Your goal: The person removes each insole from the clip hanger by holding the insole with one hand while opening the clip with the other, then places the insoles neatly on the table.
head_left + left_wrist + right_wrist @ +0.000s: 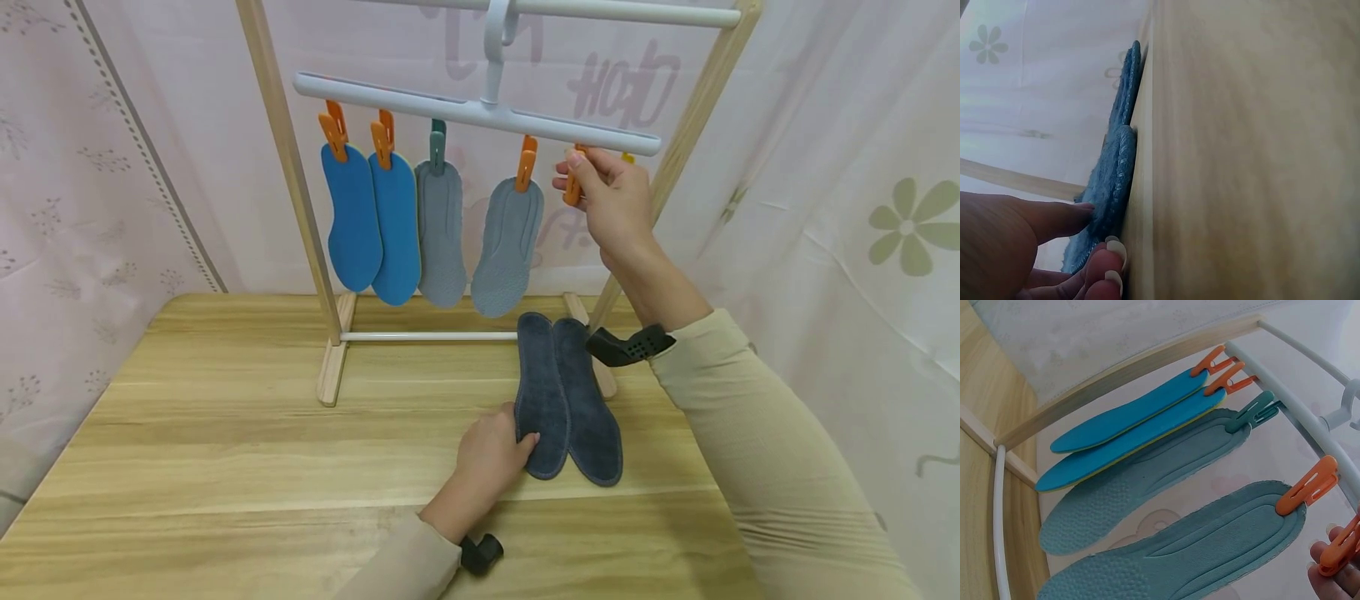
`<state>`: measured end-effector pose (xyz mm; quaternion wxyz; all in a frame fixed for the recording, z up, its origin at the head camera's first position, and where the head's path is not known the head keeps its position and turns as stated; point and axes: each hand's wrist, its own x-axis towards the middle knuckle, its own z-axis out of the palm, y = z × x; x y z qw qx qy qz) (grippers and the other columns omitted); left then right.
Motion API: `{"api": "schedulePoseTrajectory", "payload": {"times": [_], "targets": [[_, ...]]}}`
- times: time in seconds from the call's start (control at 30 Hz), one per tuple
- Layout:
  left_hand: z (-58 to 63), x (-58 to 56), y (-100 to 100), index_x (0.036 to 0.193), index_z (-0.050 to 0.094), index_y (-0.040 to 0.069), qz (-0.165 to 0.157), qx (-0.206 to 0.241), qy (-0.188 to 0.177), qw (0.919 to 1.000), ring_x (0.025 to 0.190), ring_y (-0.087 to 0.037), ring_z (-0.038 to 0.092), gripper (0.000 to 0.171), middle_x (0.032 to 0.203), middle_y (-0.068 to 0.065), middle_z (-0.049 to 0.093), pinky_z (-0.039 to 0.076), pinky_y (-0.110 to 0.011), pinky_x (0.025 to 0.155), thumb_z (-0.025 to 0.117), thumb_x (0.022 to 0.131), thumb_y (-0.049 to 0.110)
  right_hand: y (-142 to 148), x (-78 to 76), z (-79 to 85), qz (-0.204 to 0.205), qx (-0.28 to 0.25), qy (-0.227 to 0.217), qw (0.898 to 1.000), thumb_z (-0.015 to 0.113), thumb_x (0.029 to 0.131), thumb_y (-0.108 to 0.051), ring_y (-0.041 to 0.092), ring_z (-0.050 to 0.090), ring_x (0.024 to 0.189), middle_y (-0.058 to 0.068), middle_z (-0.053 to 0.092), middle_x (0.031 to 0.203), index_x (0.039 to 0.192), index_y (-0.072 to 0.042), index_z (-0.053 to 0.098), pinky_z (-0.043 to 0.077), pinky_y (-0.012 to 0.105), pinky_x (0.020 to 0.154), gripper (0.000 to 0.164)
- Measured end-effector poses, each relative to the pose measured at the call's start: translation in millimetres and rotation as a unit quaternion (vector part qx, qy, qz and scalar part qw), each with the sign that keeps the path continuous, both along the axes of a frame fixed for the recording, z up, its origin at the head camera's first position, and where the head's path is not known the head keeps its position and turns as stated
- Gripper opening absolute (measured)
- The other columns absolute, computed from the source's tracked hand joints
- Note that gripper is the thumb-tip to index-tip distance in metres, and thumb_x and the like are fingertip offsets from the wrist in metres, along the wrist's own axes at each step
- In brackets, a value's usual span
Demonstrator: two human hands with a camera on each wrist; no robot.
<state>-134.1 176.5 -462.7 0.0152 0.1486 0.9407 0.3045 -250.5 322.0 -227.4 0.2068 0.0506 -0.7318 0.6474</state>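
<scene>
My right hand [618, 196] is raised at the right end of the white hanger [405, 102], thumb and fingers pinching an orange clip [573, 185]. Down on the table, my left hand [491, 454] grips the edge of a dark grey insole [542, 392], thumb on top and fingertips at its side. A second dark insole [596, 425] lies next to it on the right. From the hanger, two blue insoles [351, 221] hang by orange clips. One grey insole [442, 233] hangs by a green clip [437, 148], another grey insole [507, 250] by an orange clip.
A wooden rack [281, 125] with a white top rail [630, 10] stands at the back of the table [225, 450]. Its low white crossbar [420, 337] runs behind the dark insoles. A yellow clip [627, 157] shows partly behind my right hand. Patterned curtains [112, 167] surround the table.
</scene>
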Motion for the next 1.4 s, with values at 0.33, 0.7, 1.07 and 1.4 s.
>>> {"api": "schedulePoseTrajectory", "payload": {"times": [0.33,0.7,1.07,1.4], "targets": [[-0.5,-5.2,-1.1,0.121,0.058,-0.002,0.009,0.012,-0.018,0.9997,0.085,-0.027,0.070,0.053,0.100,-0.017,0.071,0.054,-0.035,0.060,0.063,0.091,0.041,-0.5,-2.2,-1.5,0.004,-0.001,0.009,1.000,0.062,0.092,-0.029,0.020,0.066,0.097,0.001,0.068,0.097,0.122,-0.006,0.064,0.054,0.027,0.088,0.038],[10.1,-25.8,-8.7,0.129,0.054,0.001,0.013,0.114,-0.040,0.9925,0.069,-0.017,0.061,0.050,0.094,-0.011,0.069,0.047,-0.028,0.055,0.061,0.094,0.036,0.5,-0.1,0.6,0.011,0.003,0.018,1.000,0.061,0.093,-0.028,0.020,0.066,0.097,0.001,0.068,0.097,0.122,-0.005,0.063,0.054,0.028,0.089,0.038],[20.0,-77.4,-14.7,0.146,0.030,0.000,0.046,0.318,-0.106,0.9408,0.126,-0.036,0.050,0.064,0.143,-0.020,0.043,0.048,-0.044,0.098,0.056,0.096,0.029,2.2,4.4,1.8,0.007,0.018,-0.006,1.000,0.059,0.092,-0.032,0.021,0.065,0.102,0.002,0.067,0.104,0.129,-0.009,0.059,0.050,0.034,0.097,0.043],[23.2,-118.2,-20.2,0.153,0.011,0.006,0.039,0.449,-0.139,0.8819,0.143,-0.032,0.028,0.076,0.156,-0.016,0.023,0.032,-0.043,0.114,0.056,0.097,0.028,0.4,6.3,-1.6,0.003,0.022,-0.003,1.000,0.059,0.093,-0.032,0.022,0.064,0.100,0.002,0.067,0.103,0.127,-0.007,0.061,0.052,0.032,0.095,0.042]]}}
